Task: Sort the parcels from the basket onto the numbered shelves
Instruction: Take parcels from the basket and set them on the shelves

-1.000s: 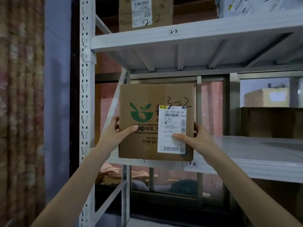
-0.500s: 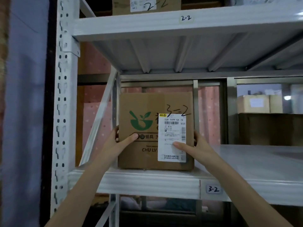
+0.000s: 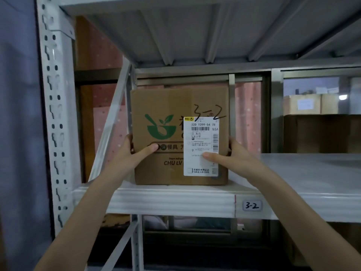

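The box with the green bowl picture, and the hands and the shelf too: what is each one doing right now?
Cardboard box: upright on the shelf, marked 3-2, label facing out.
Left hand: grips the box's left side, thumb on the front.
Right hand: grips the box's right side, thumb on the shipping label.
Shelf: bears the box, tagged 3-2.

two bare forearms, no sleeves in view, left hand (image 3: 134,153), right hand (image 3: 232,155) (ringless)

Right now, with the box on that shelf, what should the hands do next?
Probably let go. The cardboard box marked 3-2 already sits on the shelf tagged 3-2, while the left hand and right hand grip its sides.
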The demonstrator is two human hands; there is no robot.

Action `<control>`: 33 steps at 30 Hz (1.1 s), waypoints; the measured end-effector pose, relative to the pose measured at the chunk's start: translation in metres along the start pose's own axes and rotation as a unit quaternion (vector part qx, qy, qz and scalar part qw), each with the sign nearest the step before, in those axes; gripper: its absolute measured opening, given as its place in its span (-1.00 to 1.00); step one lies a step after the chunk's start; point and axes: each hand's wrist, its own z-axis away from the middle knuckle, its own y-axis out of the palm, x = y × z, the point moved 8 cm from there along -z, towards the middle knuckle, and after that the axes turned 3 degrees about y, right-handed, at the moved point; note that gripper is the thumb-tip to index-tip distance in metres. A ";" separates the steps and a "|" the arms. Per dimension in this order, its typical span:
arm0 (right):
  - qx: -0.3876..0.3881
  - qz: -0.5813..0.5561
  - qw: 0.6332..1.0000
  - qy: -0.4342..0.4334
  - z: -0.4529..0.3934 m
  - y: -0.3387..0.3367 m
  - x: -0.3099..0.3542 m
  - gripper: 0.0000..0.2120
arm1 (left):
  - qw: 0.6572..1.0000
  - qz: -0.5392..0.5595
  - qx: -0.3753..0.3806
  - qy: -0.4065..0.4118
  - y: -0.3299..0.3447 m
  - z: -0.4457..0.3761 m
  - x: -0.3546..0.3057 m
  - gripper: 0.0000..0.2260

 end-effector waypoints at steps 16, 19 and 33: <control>0.057 0.180 0.908 -0.373 0.131 0.173 0.037 -0.46 | 0.834 -0.470 -0.227 0.180 -0.043 0.162 -0.022 -0.74; 0.173 0.236 0.885 -0.363 0.148 0.244 0.019 -0.48 | 0.753 -0.636 -0.113 0.125 -0.058 0.199 0.020 -0.73; 0.529 0.416 0.630 -0.388 0.336 0.482 -0.044 -0.39 | 0.677 -0.610 0.001 -0.411 -0.162 0.492 0.155 -0.50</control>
